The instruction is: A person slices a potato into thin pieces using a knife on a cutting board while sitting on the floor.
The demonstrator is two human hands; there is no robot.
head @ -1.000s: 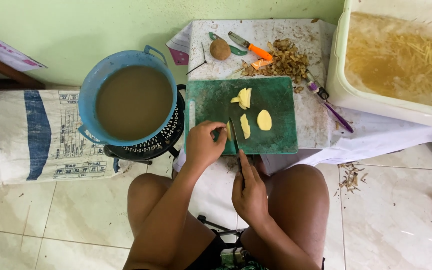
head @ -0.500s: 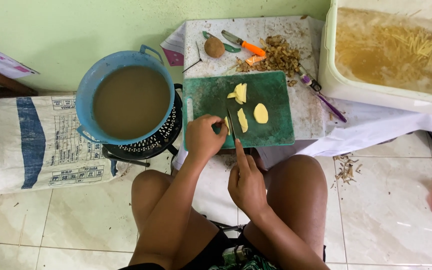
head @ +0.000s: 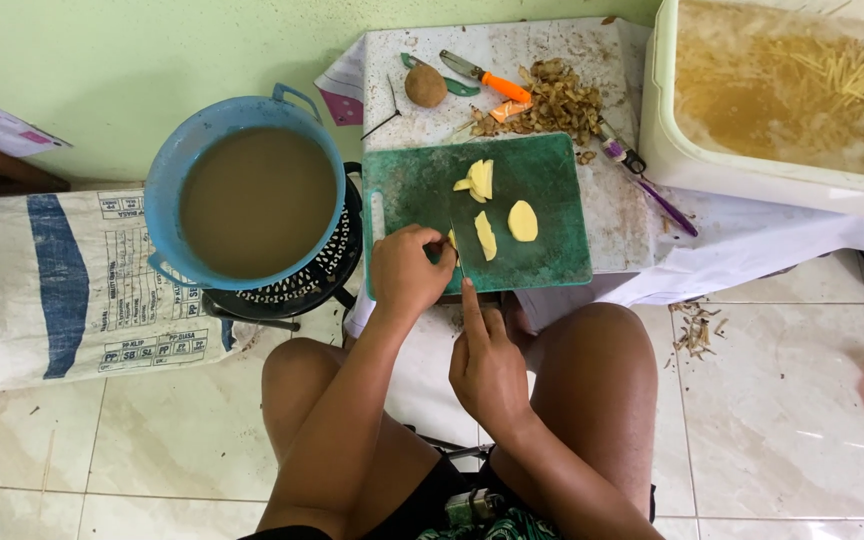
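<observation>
Yellow potato piece (head: 451,240) was pinched under the fingertips of the left hand (head: 407,272), which pressed it down on the near left part of the green cutting board (head: 552,260). Just beside those fingertips stood the thin blade of a knife (head: 458,252). The right hand (head: 487,368) was closed around the knife handle, with the index finger stretched along the back of the blade.

Further on the board lay some cut slices (head: 497,208), pale yellow, a little apart from each other. Behind the board, on the stained white table (head: 612,220), were a whole brown potato (head: 425,86), an orange-handled knife (head: 487,78) and a heap of peels (head: 557,100). A blue basin (head: 167,165) with brown water stood at the left on a black stool. At the right was a white tub (head: 672,160) with thin potato sticks in cloudy water.
</observation>
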